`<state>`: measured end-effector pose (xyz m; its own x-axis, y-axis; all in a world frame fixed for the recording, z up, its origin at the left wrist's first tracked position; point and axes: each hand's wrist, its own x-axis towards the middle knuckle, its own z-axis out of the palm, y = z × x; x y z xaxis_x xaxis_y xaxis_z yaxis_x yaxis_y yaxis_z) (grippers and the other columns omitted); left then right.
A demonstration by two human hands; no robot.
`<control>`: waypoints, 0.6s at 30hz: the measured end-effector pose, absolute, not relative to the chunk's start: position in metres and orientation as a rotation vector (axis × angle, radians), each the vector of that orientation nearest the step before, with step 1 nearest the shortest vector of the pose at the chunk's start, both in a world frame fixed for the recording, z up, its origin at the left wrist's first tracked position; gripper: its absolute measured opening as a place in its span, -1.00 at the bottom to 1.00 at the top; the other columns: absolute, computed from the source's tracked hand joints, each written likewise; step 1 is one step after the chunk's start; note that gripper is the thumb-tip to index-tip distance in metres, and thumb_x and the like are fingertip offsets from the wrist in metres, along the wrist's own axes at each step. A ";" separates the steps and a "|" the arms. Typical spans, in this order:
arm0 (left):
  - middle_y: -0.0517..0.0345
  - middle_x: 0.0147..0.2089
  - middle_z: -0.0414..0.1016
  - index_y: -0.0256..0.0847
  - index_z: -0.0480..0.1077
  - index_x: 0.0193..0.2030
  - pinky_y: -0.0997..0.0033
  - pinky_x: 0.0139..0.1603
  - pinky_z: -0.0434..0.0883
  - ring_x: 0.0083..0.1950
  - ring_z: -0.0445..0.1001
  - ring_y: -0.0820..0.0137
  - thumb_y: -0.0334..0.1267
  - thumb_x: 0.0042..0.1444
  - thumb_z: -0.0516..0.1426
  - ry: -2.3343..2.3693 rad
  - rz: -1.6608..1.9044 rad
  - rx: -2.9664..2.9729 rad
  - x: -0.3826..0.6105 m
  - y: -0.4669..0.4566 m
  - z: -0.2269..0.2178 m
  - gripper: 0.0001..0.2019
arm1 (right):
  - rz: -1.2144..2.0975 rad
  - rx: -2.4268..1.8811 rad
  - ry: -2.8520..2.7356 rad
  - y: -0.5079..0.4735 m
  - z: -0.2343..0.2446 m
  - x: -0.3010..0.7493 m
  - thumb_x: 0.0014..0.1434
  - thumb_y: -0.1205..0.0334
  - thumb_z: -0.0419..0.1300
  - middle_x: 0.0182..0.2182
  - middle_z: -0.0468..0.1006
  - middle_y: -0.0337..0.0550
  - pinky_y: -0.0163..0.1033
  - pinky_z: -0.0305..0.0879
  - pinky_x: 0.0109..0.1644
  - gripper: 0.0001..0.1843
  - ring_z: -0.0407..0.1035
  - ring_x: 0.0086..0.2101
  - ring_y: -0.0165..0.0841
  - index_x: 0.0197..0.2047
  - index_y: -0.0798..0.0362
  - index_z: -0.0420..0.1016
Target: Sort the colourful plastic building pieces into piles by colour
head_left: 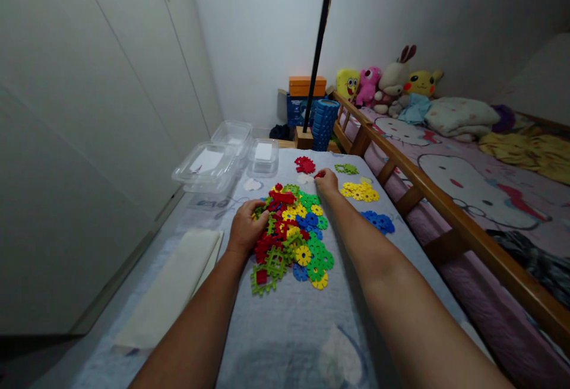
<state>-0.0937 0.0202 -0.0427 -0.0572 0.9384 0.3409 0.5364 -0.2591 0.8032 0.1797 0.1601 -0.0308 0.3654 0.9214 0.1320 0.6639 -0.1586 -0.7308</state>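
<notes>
A mixed pile of red, yellow, green and blue plastic interlocking pieces (294,234) lies on a pale blue quilted mat (289,329). My left hand (247,225) rests curled on the pile's left edge, fingers closed over some pieces. My right hand (326,181) reaches beyond the pile, pinching a small red piece (319,174) just below a small heap of red pieces (304,165). Sorted heaps of green pieces (346,168), yellow pieces (360,192) and blue pieces (377,221) lie to the right.
Clear plastic containers (209,166) stand at the mat's far left. A folded pale cloth (173,285) lies at left. A wooden bed rail (445,211) runs along the right, with plush toys (387,83) on the bed. A black pole (318,50) rises at the back.
</notes>
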 end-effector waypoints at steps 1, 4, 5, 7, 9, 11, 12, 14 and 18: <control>0.01 -0.05 0.60 -0.12 0.52 -0.16 0.08 0.25 0.40 0.07 0.53 0.13 -0.11 0.08 0.16 1.568 1.255 1.800 -0.094 0.021 -0.043 -0.76 | 0.446 -1.906 -1.366 0.163 -0.032 0.178 0.00 0.41 0.18 -0.17 0.62 -0.08 -0.24 0.33 0.03 -0.67 0.45 -0.15 -0.30 -0.12 0.10 0.52; -0.01 -0.04 0.60 -0.13 0.52 -0.15 0.07 0.25 0.40 0.08 0.53 0.12 -0.11 0.08 0.16 1.572 1.254 1.802 -0.093 0.022 -0.043 -0.76 | 0.459 -1.889 -1.352 0.169 -0.038 0.175 0.02 0.41 0.17 -0.10 0.61 -0.04 -0.24 0.34 0.02 -0.55 0.46 -0.14 -0.29 0.02 0.12 0.51; -0.01 -0.04 0.60 -0.13 0.52 -0.15 0.06 0.26 0.40 0.08 0.53 0.11 -0.10 0.08 0.16 1.575 1.254 1.803 -0.093 0.022 -0.043 -0.75 | 0.461 -1.870 -1.361 0.169 -0.040 0.174 0.04 0.42 0.15 -0.08 0.60 -0.03 -0.24 0.34 0.03 -0.54 0.46 -0.13 -0.28 0.05 0.13 0.51; -0.01 -0.04 0.60 -0.14 0.52 -0.15 0.06 0.25 0.40 0.08 0.53 0.11 -0.10 0.09 0.15 1.580 1.250 1.809 -0.093 0.022 -0.043 -0.74 | 0.435 -1.821 -1.391 0.169 -0.046 0.174 0.05 0.44 0.10 -0.06 0.58 -0.01 -0.23 0.33 0.08 -0.54 0.46 -0.10 -0.28 0.03 0.14 0.54; -0.01 -0.04 0.60 -0.15 0.52 -0.15 0.07 0.23 0.41 0.07 0.53 0.12 -0.10 0.09 0.14 1.579 1.244 1.820 -0.093 0.022 -0.043 -0.74 | 0.378 -1.775 -1.431 0.167 -0.051 0.174 0.03 0.46 0.07 -0.07 0.55 0.00 -0.21 0.31 0.14 -0.57 0.45 -0.09 -0.27 -0.06 0.14 0.60; 0.00 -0.05 0.60 -0.16 0.52 -0.14 0.08 0.23 0.42 0.06 0.53 0.14 -0.10 0.10 0.13 1.576 1.247 1.830 -0.092 0.022 -0.043 -0.73 | 0.323 -1.746 -1.481 0.165 -0.055 0.174 0.02 0.46 0.07 -0.09 0.52 0.01 -0.20 0.29 0.18 -0.61 0.44 -0.08 -0.25 -0.14 0.15 0.64; 0.00 -0.05 0.60 -0.16 0.52 -0.14 0.09 0.23 0.42 0.06 0.54 0.14 -0.10 0.10 0.13 1.574 1.251 1.835 -0.092 0.022 -0.043 -0.73 | 0.300 -1.743 -1.510 0.164 -0.056 0.174 0.03 0.45 0.08 -0.09 0.51 0.02 -0.20 0.29 0.19 -0.62 0.43 -0.07 -0.24 -0.16 0.15 0.66; 0.00 -0.05 0.60 -0.16 0.52 -0.14 0.09 0.22 0.42 0.06 0.54 0.15 -0.10 0.10 0.13 1.576 1.257 1.841 -0.092 0.022 -0.044 -0.73 | 0.257 -1.767 -1.569 0.163 -0.057 0.172 0.07 0.43 0.10 -0.08 0.50 0.05 -0.20 0.27 0.20 -0.63 0.41 -0.04 -0.20 -0.14 0.15 0.67; 0.02 -0.06 0.61 -0.15 0.52 -0.16 0.11 0.22 0.43 0.05 0.54 0.16 -0.11 0.10 0.15 1.580 1.263 1.842 -0.094 0.021 -0.042 -0.75 | 0.182 -1.845 -1.718 0.161 -0.055 0.168 0.16 0.43 0.08 -0.05 0.53 0.13 -0.16 0.21 0.23 -0.63 0.37 0.04 -0.14 -0.08 0.16 0.67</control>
